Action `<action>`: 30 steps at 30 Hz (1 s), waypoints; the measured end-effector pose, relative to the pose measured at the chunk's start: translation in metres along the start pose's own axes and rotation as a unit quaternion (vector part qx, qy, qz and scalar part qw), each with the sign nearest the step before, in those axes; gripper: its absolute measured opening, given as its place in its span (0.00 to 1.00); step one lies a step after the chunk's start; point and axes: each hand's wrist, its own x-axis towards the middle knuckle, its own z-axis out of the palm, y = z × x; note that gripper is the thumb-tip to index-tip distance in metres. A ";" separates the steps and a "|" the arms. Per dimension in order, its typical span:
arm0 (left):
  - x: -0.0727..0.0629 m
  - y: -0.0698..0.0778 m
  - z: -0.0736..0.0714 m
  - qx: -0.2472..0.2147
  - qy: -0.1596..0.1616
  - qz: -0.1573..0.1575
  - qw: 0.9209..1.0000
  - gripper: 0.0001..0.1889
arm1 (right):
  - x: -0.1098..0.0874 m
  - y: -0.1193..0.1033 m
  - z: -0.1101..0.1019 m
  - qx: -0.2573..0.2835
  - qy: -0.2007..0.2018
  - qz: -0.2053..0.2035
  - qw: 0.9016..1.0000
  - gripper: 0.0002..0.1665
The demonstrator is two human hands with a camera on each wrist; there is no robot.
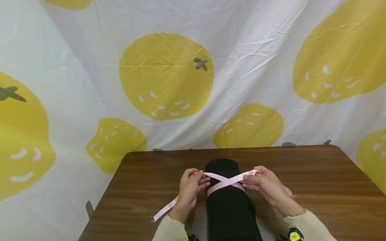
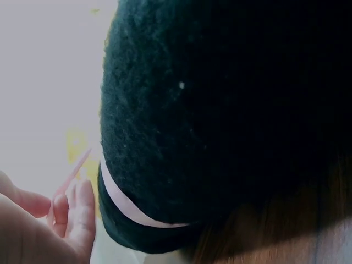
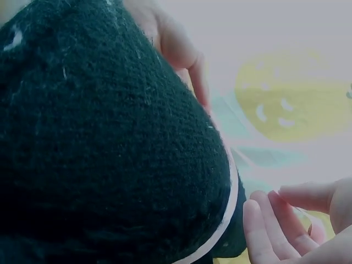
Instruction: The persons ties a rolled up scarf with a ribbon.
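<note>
A pink ribbon (image 1: 221,185) passes round a black, fuzzy cylinder (image 1: 232,214) that looks padded, and its two ends cross on top near the far end. My left hand (image 1: 190,187) pinches one end between thumb and fingers, left of the cylinder; a loose tail hangs down past that wrist to the table. On the other side my right hand (image 1: 266,185) pinches the second end, its tail showing behind the wrist. In the left wrist view the ribbon (image 2: 129,209) lies against the cylinder's side. The right wrist view shows the ribbon (image 3: 231,192) curving down the other side.
The cylinder lies lengthwise on a brown wood-grain table (image 1: 150,174) with rounded far corners. Behind the table hangs a white cloth (image 1: 256,67) printed with yellow fruit.
</note>
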 end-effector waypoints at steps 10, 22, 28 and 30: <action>0.003 -0.007 -0.002 0.117 0.042 0.100 0.987 0.05 | -0.002 0.003 0.009 0.007 0.041 -0.019 0.999 0.15; 0.000 -0.006 0.001 -0.044 -0.019 -0.012 0.999 0.07 | -0.003 0.005 0.028 0.061 0.089 -0.016 0.994 0.21; -0.002 -0.004 0.003 -0.022 -0.026 -0.023 0.999 0.17 | -0.002 0.007 0.033 0.069 0.106 -0.005 0.992 0.25; -0.002 -0.004 0.005 -0.013 -0.024 -0.014 1.000 0.19 | -0.001 0.007 0.034 0.069 0.112 -0.007 0.991 0.27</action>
